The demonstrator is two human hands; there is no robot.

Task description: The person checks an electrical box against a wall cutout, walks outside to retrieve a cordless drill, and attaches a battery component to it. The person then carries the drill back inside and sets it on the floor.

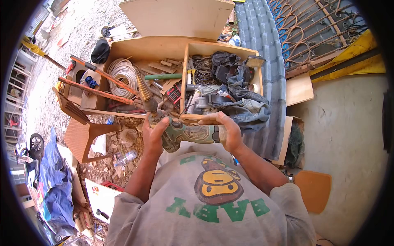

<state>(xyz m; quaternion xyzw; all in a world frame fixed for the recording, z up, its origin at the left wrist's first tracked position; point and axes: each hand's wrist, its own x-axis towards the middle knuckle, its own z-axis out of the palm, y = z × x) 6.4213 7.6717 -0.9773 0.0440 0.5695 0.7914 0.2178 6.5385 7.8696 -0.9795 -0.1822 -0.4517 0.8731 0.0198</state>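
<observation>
A green cordless drill (186, 134) is held in front of my shirt, its handle end toward the right. From its chuck a gold stepped cone bit (143, 88) points up and left. My left hand (154, 133) is wrapped round the drill's body near the chuck, thumb on top. My right hand (227, 131) grips the battery end. Just beyond the drill stands an open wooden box (145, 43) with a divider. Its left part holds coiled white cable (122, 74) and a green rod (163, 76); the right part holds a grey power tool (202, 100) and dark cloth.
Orange metal bars (96, 89) stick out over the box's left side. A brown plastic chair (84, 137) lies at the left above rubble. Grey roofing sheet (269, 82) runs along the right, beside a wooden board (298, 89). Blue tarp (57, 188) lies at lower left.
</observation>
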